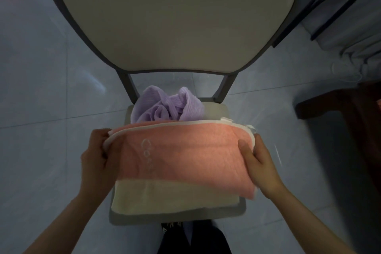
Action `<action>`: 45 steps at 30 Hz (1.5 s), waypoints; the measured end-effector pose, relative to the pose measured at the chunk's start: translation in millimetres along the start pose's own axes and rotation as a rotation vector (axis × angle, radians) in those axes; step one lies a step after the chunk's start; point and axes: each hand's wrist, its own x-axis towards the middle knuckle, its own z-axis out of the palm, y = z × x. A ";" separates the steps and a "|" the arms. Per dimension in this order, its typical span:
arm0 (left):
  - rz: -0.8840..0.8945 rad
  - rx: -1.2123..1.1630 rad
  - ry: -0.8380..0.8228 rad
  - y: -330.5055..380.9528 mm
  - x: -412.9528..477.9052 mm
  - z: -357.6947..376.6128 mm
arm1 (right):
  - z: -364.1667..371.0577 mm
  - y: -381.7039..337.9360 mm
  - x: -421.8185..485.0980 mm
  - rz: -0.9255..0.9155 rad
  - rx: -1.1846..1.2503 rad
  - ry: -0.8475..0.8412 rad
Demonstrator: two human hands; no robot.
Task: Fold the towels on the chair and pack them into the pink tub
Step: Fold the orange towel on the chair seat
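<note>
A folded pink towel [185,154] with a white border was held over the seat of a grey chair [169,18]. The left hand [97,156] gripped its left edge and the right hand [259,163] its right edge, thumb on top. Beneath it a folded cream towel [169,196] lay flat on the seat. Behind, a crumpled lilac towel [165,107] sat against the chair back. The floor [41,68] was pale tile.

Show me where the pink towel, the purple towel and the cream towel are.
pink towel [185,156], head view, middle of its top face
purple towel [165,107], head view, crumpled centre
cream towel [171,198], head view, bare front part
</note>
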 end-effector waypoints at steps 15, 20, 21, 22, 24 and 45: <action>-0.233 0.237 -0.204 -63.8 -26.6 33.0 | 37.1 72.4 16.2 -0.137 -0.503 0.162; 0.353 0.516 -0.231 -50.2 -65.7 46.9 | 50.9 63.4 -2.1 -0.440 -0.886 0.088; 0.451 0.572 -0.351 -56.4 -75.4 51.1 | 54.7 66.2 -3.4 -0.485 -0.959 0.018; 0.479 0.609 -0.456 -63.2 -83.8 54.1 | 57.8 71.5 -4.1 -0.505 -1.014 -0.038; 0.394 0.665 -0.572 -73.1 -92.3 57.1 | 62.6 84.1 -3.5 -0.500 -1.082 -0.105; 0.412 0.468 -0.295 0.3 57.4 92.6 | 64.9 67.6 38.0 -0.517 -1.137 -0.137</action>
